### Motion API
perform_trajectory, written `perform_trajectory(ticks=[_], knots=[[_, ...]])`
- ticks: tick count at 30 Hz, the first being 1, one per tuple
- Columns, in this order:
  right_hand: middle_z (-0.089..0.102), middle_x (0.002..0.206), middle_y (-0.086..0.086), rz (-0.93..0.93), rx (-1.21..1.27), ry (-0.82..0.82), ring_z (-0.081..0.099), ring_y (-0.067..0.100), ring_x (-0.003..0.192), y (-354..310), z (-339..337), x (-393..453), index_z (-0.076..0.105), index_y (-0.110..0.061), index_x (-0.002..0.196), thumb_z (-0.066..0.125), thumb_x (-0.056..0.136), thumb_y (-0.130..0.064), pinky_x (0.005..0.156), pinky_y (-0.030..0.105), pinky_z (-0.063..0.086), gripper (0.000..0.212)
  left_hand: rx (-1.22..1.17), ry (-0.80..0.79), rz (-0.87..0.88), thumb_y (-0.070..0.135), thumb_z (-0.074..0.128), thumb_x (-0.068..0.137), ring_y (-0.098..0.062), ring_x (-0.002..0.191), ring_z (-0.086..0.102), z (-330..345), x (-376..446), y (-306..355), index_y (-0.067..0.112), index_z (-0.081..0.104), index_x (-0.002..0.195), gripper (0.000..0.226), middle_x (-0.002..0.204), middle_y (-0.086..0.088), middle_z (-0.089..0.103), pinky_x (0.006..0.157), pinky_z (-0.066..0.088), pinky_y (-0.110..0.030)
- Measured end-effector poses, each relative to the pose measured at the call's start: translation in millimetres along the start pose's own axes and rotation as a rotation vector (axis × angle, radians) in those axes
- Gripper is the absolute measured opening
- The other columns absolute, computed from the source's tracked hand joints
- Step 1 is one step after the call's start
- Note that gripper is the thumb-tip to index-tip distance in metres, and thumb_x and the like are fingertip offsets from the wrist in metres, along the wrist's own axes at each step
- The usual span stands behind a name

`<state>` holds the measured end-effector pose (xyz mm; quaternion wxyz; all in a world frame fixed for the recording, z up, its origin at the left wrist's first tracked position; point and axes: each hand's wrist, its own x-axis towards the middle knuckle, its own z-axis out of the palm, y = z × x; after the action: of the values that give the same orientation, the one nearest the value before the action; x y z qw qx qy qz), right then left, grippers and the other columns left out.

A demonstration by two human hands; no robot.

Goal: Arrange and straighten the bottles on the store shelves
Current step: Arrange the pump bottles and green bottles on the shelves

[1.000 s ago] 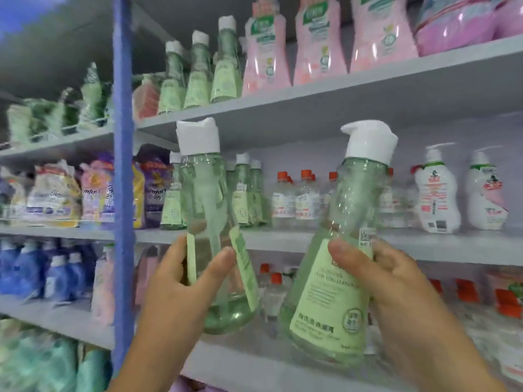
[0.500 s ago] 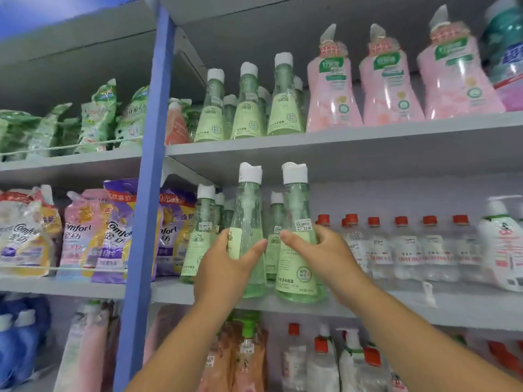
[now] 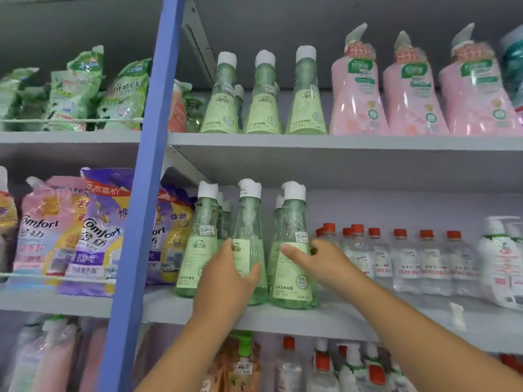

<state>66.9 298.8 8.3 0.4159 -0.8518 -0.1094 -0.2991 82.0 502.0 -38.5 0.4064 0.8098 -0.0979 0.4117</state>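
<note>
Three green bottles upright along the front of the middle shelf [image 3: 353,315], just right of the blue upright post [image 3: 141,193]. Farthest left on that level, purple and pink Comfort refill pouches [image 3: 93,239], leaning behind a thin cord. Next, the left green bottle [image 3: 198,244], untouched, white cap on, price sticker at the neck. Then the middle green bottle [image 3: 250,222], base on the shelf, gripped low around its body by the left hand [image 3: 226,281], thumb on one side, fingers wrapped on the other. Just beside it, nearly touching, the right green bottle [image 3: 293,250], also standing on the shelf, clasped by the right hand [image 3: 322,261], thumb flat across the label, fingers curled behind. More green bottles behind this front row. Farther right, red-capped clear bottles [image 3: 402,261] in a row, then white pump bottles [image 3: 501,261]. Above, on the upper shelf [image 3: 311,142], three matching green bottles [image 3: 263,94] and pink pump bottles [image 3: 410,89].
</note>
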Motion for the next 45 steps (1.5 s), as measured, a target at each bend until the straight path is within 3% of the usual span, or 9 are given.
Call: perform_trajectory(ticks=[9, 14, 18, 21, 24, 27, 33, 40, 45], knots=[[0.067, 0.113, -0.019, -0.010, 0.052, -0.022, 0.063, -0.005, 0.092, 5.8, 12.7, 19.2, 0.058, -0.034, 0.127, 0.063, 0.096, -0.050, 0.077, 0.026, 0.054, 0.035, 0.161, 0.079, 0.012, 0.071, 0.072, 0.079, -0.021, 0.133, 0.046, 1.3, 14.1, -6.1, 0.022, 0.037, 0.148, 0.092, 0.143, 0.003, 0.052, 0.102, 0.047, -0.038], [0.067, 0.095, -0.019, -0.026, -0.044, 0.052, 0.065, -0.003, 0.080, -12.4, 11.9, 22.3, 0.057, -0.039, 0.095, 0.073, 0.075, -0.073, 0.057, 0.019, 0.048, 0.043, 0.153, 0.055, 0.027, 0.073, 0.072, 0.078, -0.022, 0.136, 0.045, 1.7, 19.4, -10.6, 0.020, 0.038, 0.150, 0.096, 0.145, 0.002, 0.051, 0.103, 0.047, -0.039], [0.071, 0.098, -0.014, -0.030, 0.072, 0.137, 0.070, 0.005, 0.086, -0.7, 24.2, 22.7, 0.061, -0.037, 0.100, 0.082, 0.073, -0.062, 0.073, 0.031, 0.058, 0.043, 0.065, 0.049, 0.090, 0.069, 0.065, 0.085, -0.018, 0.122, 0.058, -10.7, 16.0, -17.9, 0.024, 0.051, 0.144, 0.075, 0.130, 0.005, 0.063, 0.096, 0.051, -0.037], [0.072, 0.093, -0.016, -0.033, 0.142, 0.110, 0.070, 0.001, 0.081, 6.0, 23.2, 23.8, 0.063, -0.039, 0.093, 0.081, 0.076, -0.057, 0.068, 0.025, 0.055, 0.030, -0.044, 0.268, 0.167, 0.046, 0.070, 0.090, -0.021, 0.118, 0.060, -30.4, 26.9, -32.6, 0.024, 0.064, 0.129, 0.045, 0.122, 0.005, 0.066, 0.099, 0.051, -0.041], [0.071, 0.088, -0.018, -0.039, 0.188, 0.090, 0.068, -0.007, 0.072, 5.9, 21.5, 24.9, 0.063, -0.040, 0.090, 0.079, 0.081, -0.049, 0.062, 0.017, 0.050, 0.021, -0.054, 0.261, -0.020, 0.038, 0.070, 0.094, -0.033, 0.132, 0.051, -42.9, 46.7, -44.9, 0.016, 0.054, 0.140, 0.053, 0.140, -0.009, 0.058, 0.106, 0.043, -0.049], [0.070, 0.096, -0.015, -0.033, 0.213, 0.078, 0.069, 0.000, 0.082, 7.6, 21.2, 24.7, 0.062, -0.041, 0.097, 0.074, 0.084, -0.046, 0.070, 0.023, 0.056, 0.019, -0.162, 0.046, -0.218, 0.043, 0.066, 0.097, -0.030, 0.113, 0.058, -36.4, 53.4, -50.7, 0.026, 0.055, 0.132, 0.041, 0.119, 0.000, 0.062, 0.090, 0.045, -0.043], [0.060, 0.130, -0.008, -0.009, 0.116, 0.046, 0.063, 0.018, 0.116, 4.1, 22.2, 18.8, 0.052, -0.029, 0.139, 0.068, 0.059, -0.084, 0.100, 0.045, 0.055, 0.099, -0.086, -0.060, -0.272, 0.063, 0.071, 0.085, -0.027, 0.104, 0.062, -42.5, 68.2, -61.1, 0.027, 0.048, 0.139, 0.069, 0.111, 0.008, 0.062, 0.091, 0.052, -0.045], [0.075, 0.097, -0.012, -0.002, 0.230, 0.033, 0.075, 0.010, 0.085, 9.0, 20.0, 23.1, 0.066, -0.032, 0.112, 0.078, 0.080, -0.051, 0.084, 0.040, 0.063, 0.039, -0.182, -0.011, -0.219, 0.060, 0.076, 0.082, 0.002, 0.075, 0.055, -44.4, 59.7, -67.9, 0.036, 0.051, 0.141, 0.068, 0.089, 0.030, 0.053, 0.056, 0.040, -0.024], [0.070, 0.102, -0.016, -0.015, 0.255, 0.053, 0.070, 0.002, 0.085, 11.7, 18.9, 20.3, 0.061, -0.033, 0.121, 0.077, 0.080, -0.060, 0.061, 0.018, 0.055, 0.052, -0.286, -0.017, -0.216, 0.046, 0.078, 0.087, 0.006, 0.071, 0.055, -42.2, 54.0, -63.0, 0.035, 0.053, 0.139, 0.059, 0.087, 0.030, 0.054, 0.053, 0.037, -0.017]])
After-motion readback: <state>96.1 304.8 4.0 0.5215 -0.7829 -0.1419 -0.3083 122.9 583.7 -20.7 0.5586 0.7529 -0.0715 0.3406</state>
